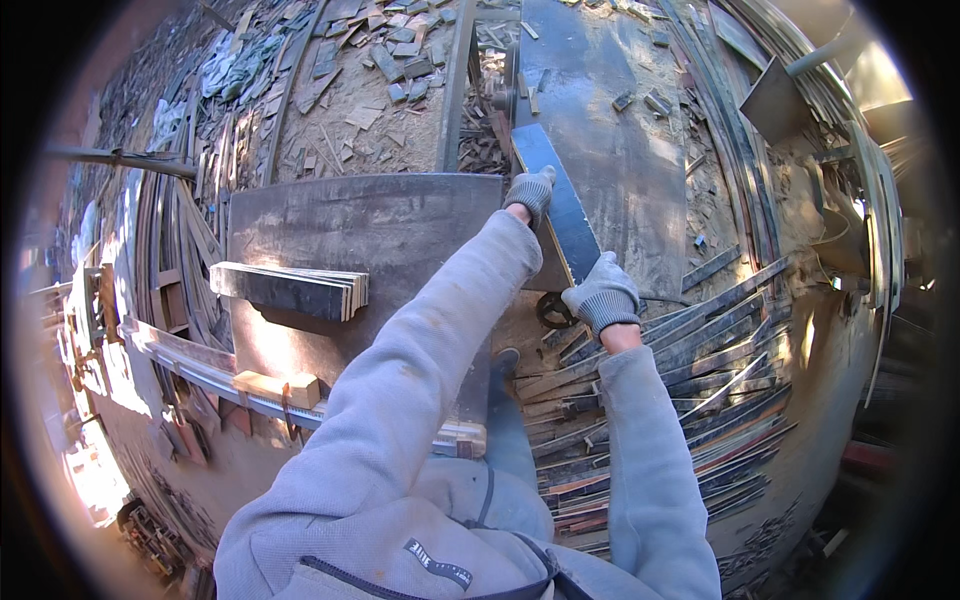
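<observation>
Near frame centre, the left hand [533, 194] and right hand [604, 294] hold 1 dark board [566, 218], each grip closed on it. Stacked strips [285, 290] lie on the bench [400, 215] at left.

The left table [420, 215] and the right table [640, 215] stand side by side, a gap between them toward the far side. The board [562, 205] slants across the right table's left edge, the left hand [532, 192] partway along it and the right hand [605, 292] at its near end. A stack [290, 288] sits on the left table; nearer, a block [278, 388] lies at the rail [215, 372]. Scraps [400, 60] spread beyond the left table. Strips [690, 375] lie to the right, nearer than the right table.
</observation>
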A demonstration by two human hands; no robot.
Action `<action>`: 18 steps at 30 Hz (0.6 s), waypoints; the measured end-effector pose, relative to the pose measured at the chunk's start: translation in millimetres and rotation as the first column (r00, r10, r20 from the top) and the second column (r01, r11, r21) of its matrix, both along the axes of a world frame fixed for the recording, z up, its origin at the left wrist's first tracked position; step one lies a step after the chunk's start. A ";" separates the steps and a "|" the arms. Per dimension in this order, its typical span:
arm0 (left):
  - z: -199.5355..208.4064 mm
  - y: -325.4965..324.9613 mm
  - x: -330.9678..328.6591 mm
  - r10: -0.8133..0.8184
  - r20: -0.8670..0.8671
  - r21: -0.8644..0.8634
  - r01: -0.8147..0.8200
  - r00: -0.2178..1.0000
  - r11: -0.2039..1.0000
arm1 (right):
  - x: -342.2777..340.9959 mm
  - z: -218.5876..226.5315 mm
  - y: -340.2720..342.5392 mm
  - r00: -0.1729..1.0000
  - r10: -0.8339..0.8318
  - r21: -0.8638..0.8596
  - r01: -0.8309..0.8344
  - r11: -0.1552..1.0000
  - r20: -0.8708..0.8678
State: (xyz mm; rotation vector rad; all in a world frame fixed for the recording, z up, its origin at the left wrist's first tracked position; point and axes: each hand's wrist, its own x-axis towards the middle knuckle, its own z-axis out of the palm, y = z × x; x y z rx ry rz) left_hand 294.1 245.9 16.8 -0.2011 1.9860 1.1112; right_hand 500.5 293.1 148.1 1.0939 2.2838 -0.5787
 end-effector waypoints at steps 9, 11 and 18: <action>65.8 -73.0 111.6 -0.080 0.816 0.563 -0.757 0.572 0.332 | 119.2 11.7 -17.1 0.712 -0.611 -0.888 0.039 -0.459 0.347; 61.1 -63.5 117.9 -0.021 0.747 0.627 -0.693 0.665 0.357 | 127.5 18.5 -15.3 0.672 -0.568 -0.801 0.062 -0.595 0.474; 8.6 -16.1 95.5 0.421 0.501 0.218 -0.581 0.756 0.784 | 103.3 43.1 -11.3 0.982 -0.020 -0.261 -0.031 0.965 -0.190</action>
